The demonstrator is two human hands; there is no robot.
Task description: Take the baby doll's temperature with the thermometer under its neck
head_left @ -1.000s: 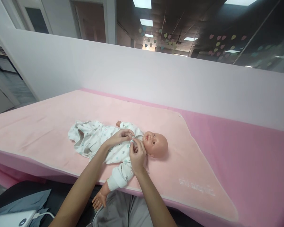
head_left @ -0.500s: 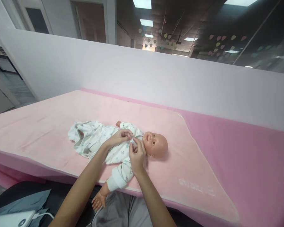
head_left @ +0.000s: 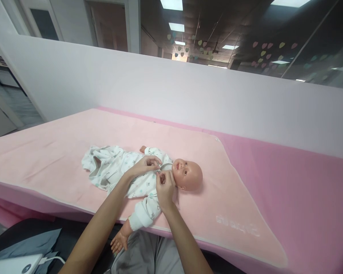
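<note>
A baby doll (head_left: 190, 175) lies on its back, head to the right, on a pale pink mat. It wears a white baby romper (head_left: 138, 186) with small prints, whose empty leg end lies crumpled at the left. My left hand (head_left: 146, 166) rests on the chest of the romper, fingers bent and pinched on its cloth near the neck. Close beside it, my right hand (head_left: 165, 185) is closed with fingertips at the romper's front edge below the doll's chin. The fingers hide the exact spot they grip. One doll arm hangs over the mat's near edge.
The pink mat (head_left: 231, 198) covers a table with a darker pink cloth (head_left: 303, 190). A white wall (head_left: 188, 99) runs along the back, with glass above. At the lower left lie a white power bank (head_left: 17, 265) with a cable and grey cloth (head_left: 31, 245).
My right hand's fingers have curled in and drawn slightly down, away from the left fingertips. My left hand and the doll stay nearly in place.
</note>
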